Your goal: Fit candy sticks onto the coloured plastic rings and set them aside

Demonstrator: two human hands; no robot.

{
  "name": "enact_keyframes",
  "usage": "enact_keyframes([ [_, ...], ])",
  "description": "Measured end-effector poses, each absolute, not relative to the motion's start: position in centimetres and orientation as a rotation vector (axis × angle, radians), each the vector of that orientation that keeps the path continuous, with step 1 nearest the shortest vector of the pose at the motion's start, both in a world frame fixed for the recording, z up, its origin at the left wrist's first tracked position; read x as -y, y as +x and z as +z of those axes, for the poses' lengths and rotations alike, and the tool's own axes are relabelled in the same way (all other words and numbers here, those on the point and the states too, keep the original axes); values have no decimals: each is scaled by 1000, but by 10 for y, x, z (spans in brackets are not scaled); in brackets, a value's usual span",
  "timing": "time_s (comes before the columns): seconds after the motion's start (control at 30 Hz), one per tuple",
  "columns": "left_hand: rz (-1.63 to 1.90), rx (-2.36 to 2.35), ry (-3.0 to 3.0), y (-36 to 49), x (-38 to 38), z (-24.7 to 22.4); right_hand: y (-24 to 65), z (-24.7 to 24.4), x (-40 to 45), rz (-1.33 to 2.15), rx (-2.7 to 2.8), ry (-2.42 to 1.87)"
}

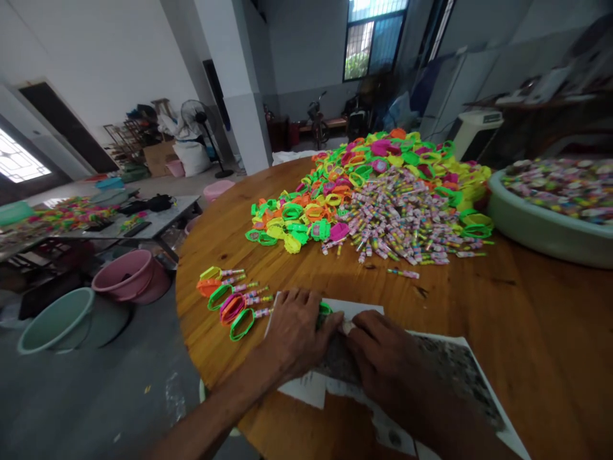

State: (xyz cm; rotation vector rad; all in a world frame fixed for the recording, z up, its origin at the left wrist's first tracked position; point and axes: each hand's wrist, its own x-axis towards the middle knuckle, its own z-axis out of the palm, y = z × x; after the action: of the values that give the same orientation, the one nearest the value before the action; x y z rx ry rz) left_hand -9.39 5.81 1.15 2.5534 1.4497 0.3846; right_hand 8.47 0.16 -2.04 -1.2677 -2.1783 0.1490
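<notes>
My left hand (pixel 297 327) lies over a sheet on the table, its fingers curled around a green plastic toy watch (pixel 325 308), most of which is hidden. Close beside it, my right hand (pixel 383 345) pinches a small whitish piece (pixel 347 327) near the tip of my left thumb; its kind is hard to make out. Beneath both hands are a white paper sheet (pixel 364 307) and a dark speckled sheet (pixel 457 374). Left of my left hand, several toy watches (pixel 242 324) sit in a slanting row, each with a candy tube (pixel 262 312) beside it.
Beyond the hands rises a heap of bright toy watches (pixel 306 214), with a pile of candy tubes (pixel 400 214) against it. One loose tube (pixel 403 273) lies nearer. At right stands a wide basin (pixel 550 233) of tubes. Buckets (pixel 131 281) stand on the floor, left.
</notes>
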Motion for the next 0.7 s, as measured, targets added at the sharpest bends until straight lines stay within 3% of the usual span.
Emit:
enact_keyframes([
  [0.17, 362, -1444, 2479, -91, -57, 9, 86, -24, -6, 173, 2198, -1282],
  [0.43, 448, -1437, 2394, -94, -58, 6, 89, -33, -12, -82, 2391, -1291],
  [0.6, 524, -1391, 2376, -101, -57, 8, 96, -18, -36, 315, 2404, -1277],
  [0.7, 581, -1482, 2402, -110, -61, 9, 94, -4, -74, 243, 2346, -1497],
])
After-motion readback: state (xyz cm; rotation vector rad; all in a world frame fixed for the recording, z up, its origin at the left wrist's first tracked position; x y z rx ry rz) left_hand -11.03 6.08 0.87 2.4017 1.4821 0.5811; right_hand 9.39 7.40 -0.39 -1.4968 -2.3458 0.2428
